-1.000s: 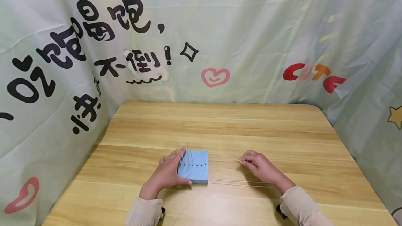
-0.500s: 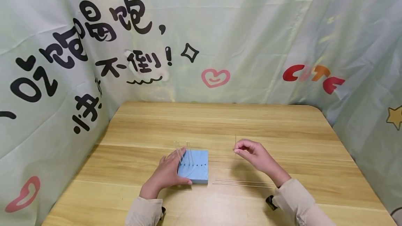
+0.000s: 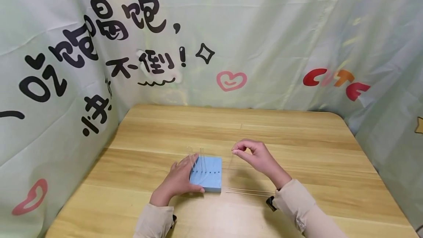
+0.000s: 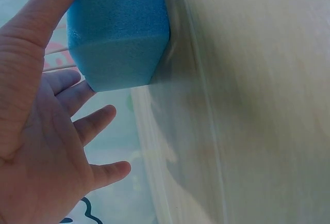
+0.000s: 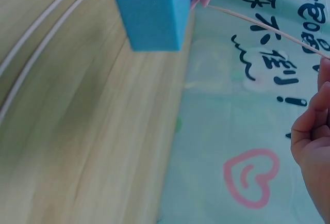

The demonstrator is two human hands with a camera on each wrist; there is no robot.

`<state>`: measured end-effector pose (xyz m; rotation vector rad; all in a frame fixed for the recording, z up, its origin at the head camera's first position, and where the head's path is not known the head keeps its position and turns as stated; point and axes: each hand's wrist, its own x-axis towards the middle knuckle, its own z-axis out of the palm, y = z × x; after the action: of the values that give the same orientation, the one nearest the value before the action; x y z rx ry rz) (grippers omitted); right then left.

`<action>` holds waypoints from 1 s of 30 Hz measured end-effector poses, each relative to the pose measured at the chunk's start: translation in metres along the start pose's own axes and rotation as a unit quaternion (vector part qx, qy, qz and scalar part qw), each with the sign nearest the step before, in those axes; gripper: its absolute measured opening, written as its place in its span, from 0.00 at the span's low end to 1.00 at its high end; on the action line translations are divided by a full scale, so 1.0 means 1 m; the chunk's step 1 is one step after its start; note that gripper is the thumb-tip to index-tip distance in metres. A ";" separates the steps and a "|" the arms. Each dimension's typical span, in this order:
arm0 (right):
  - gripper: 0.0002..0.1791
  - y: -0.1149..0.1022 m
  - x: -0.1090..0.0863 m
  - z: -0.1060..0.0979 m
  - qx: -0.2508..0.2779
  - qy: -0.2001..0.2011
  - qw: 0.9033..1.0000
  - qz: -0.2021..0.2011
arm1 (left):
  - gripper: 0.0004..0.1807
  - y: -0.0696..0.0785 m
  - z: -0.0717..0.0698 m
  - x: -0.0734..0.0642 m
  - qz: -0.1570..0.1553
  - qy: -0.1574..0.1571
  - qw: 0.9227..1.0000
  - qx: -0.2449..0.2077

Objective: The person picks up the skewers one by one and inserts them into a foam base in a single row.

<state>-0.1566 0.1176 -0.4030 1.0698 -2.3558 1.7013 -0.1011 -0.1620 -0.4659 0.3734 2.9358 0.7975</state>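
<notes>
A blue foam block [image 3: 213,183] with a row of small holes across its top rests on the table. Several thin sticks [image 3: 204,161] stand in the holes at its left end. My left hand [image 3: 176,181] grips the block from the left, thumb at the near side and index finger at the far side; the other fingers spread apart in the left wrist view. To the right of the block and above the table, my right hand [image 3: 256,156] pinches a thin wooden stick [image 5: 268,26] between thumb and fingertips. In the head view that stick slants down toward the table, its lower end faint.
Two more thin sticks [image 3: 248,194] lie side by side on the wooden table [image 3: 297,135], right of the block and below my right forearm. A printed cloth curtain [image 3: 264,47] surrounds the table at the back and sides.
The right hand has risen and moved left toward the block. Its stick has swung from nearly flat through upright to slanting downward. The left hand still steadies the block. The head view has shifted slightly.
</notes>
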 end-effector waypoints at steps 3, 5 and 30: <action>0.06 -0.007 0.008 0.008 -0.013 0.002 1.000 -0.010 | 0.67 -0.001 0.000 0.001 -0.001 -0.002 1.000 0.000; 0.06 -0.017 0.013 0.013 -0.019 0.002 1.000 -0.023 | 0.66 -0.002 0.000 0.001 -0.001 -0.003 1.000 -0.002; 0.02 -0.006 0.035 0.057 -0.040 -0.023 0.997 -0.064 | 0.65 -0.002 -0.005 0.002 0.004 -0.013 1.000 0.001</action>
<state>-0.1604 0.0506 -0.4058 1.2305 -2.3037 1.5428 -0.1042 -0.1656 -0.4631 0.3947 2.9127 0.7833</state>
